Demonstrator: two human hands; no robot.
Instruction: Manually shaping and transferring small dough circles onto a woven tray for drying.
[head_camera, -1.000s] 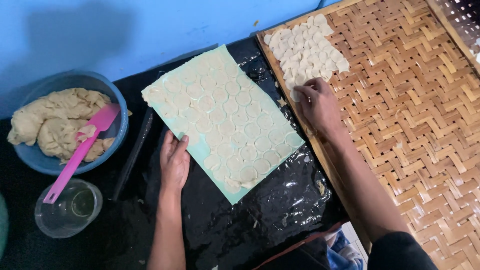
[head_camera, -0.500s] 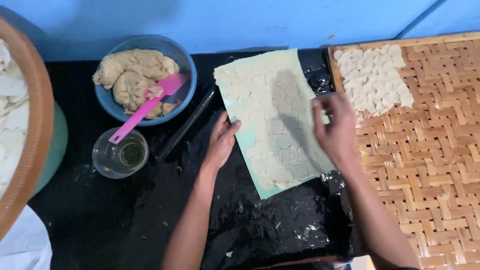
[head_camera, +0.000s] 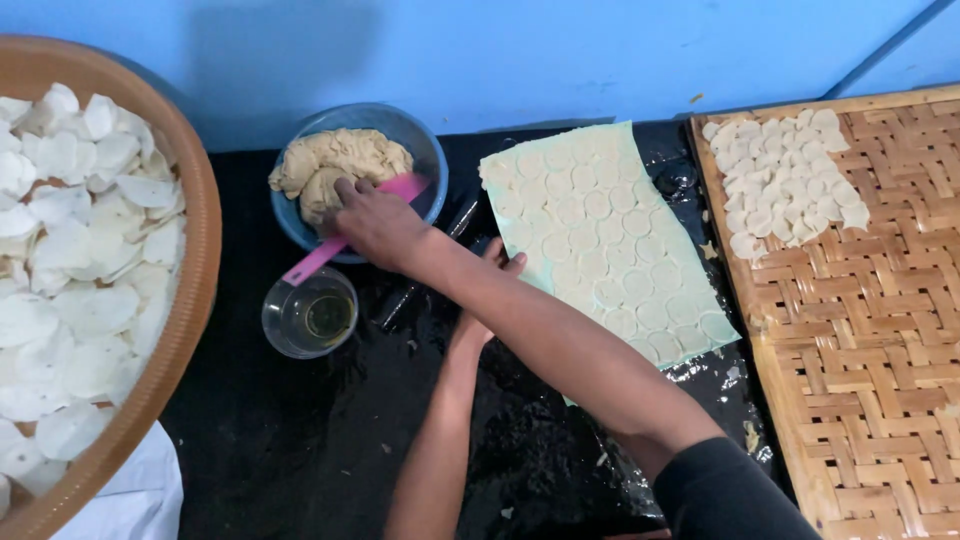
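Observation:
My right hand (head_camera: 375, 222) reaches across to the left into a blue bowl (head_camera: 432, 165). Its fingertips press into the lump of tan dough (head_camera: 340, 155), and the hand lies over a pink spatula (head_camera: 310, 262) that leans out of the bowl. My left hand (head_camera: 500, 265) rests on the black surface at the left edge of a pale rolled dough sheet (head_camera: 610, 240) marked with cut circles. My right forearm hides most of it.
A small clear bowl of yellowish oil (head_camera: 310, 315) sits below the blue bowl. A woven bamboo tray (head_camera: 860, 340) on the right holds cut dough discs (head_camera: 785, 180). A round basket (head_camera: 195, 300) with white chips (head_camera: 70, 250) stands at the left. A blue wall is behind.
My right hand left the right edge of the dough sheet and crossed over to the dough bowl. The view swung left, bringing the basket into sight. My left hand stayed by the sheet.

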